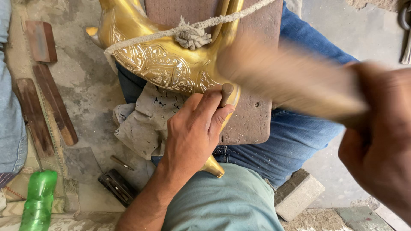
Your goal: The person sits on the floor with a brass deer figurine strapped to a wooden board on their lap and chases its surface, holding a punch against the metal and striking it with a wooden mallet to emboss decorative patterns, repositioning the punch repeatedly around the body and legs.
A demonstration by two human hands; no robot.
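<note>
The right hand (379, 141) fills the 3 to 4 o'clock edge of the view, closest to the lens, its fingers wrapped fully around the handle of a wooden mallet (291, 81). The mallet is smeared by motion blur, its pale head reaching toward the centre, so whether it touches anything cannot be told.

At the centre, the left hand (195, 130) has thumb and fingers closed round a short metal punch (226, 92), held nearly upright with its rounded top showing above the fingers. The tip is hidden behind the fingers against the brass piece (162, 64), a golden, curved casting with engraved leaf scrolls that runs from 12 o'clock down to a pointed end just below the wrist. A knotted rope (192, 36) crosses it and ties it to a brown wooden board (252, 115) resting on the person's blue-jeaned lap. A grey rag (141, 124) lies under the brass at 9 o'clock of centre.

On the concrete floor, wooden slats (47, 111) lie at 9 o'clock, a green plastic bottle (38, 201) at 8 o'clock, a small dark tool block (117, 186) at 7 o'clock and a grey brick (297, 194) at 5 o'clock.
</note>
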